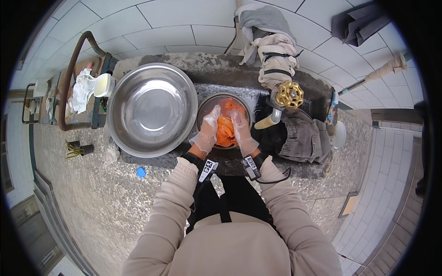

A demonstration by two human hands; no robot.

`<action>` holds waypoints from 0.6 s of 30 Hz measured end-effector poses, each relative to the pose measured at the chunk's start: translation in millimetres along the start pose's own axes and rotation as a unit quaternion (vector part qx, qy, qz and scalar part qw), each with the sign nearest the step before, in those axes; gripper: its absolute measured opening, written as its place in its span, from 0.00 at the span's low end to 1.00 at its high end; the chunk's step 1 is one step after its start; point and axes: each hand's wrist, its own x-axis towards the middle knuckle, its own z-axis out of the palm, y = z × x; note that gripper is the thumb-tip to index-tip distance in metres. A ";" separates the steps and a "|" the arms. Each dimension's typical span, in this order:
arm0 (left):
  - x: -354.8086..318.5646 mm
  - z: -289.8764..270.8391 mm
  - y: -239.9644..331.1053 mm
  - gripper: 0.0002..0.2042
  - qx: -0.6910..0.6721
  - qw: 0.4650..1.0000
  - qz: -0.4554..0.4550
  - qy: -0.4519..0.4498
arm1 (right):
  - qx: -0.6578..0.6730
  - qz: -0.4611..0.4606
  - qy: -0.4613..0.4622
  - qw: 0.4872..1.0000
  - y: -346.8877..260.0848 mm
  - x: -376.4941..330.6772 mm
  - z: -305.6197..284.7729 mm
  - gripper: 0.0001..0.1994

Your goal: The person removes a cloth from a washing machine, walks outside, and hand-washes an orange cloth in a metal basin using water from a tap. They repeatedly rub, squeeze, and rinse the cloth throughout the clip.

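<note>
Your left hand [206, 129] and right hand [241, 133], both in thin clear gloves, press the orange cloth [225, 126] between them in the small steel bowl [206, 103]; it looks soft, wet and likely slippery (bunch it to hold); fingers together, flat against it; farther left sits the large steel basin [152, 109]; right, the brass valve [289, 94]

Both gloved hands cover much of the orange cloth [225, 126] in the small steel bowl [206, 106], so its full shape is undetermined. Fingertip contact points are hidden. The grey garment [305, 138] partly conceals the basin edge.
</note>
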 end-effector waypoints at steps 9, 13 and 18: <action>-15.9 5.8 -0.8 0.12 0.290 0.934 0.190 0.083 | 0.172 0.152 0.006 0.973 -1.1 -4.3 -15.8 0.13; -24.8 2.5 -13.7 0.10 0.325 0.944 0.062 0.017 | 0.106 0.153 -0.022 0.982 1.6 -5.8 -15.7 0.13; -23.1 -8.1 -4.8 0.08 0.244 0.969 0.042 0.003 | 0.142 0.122 0.041 0.981 8.2 -0.7 -18.9 0.12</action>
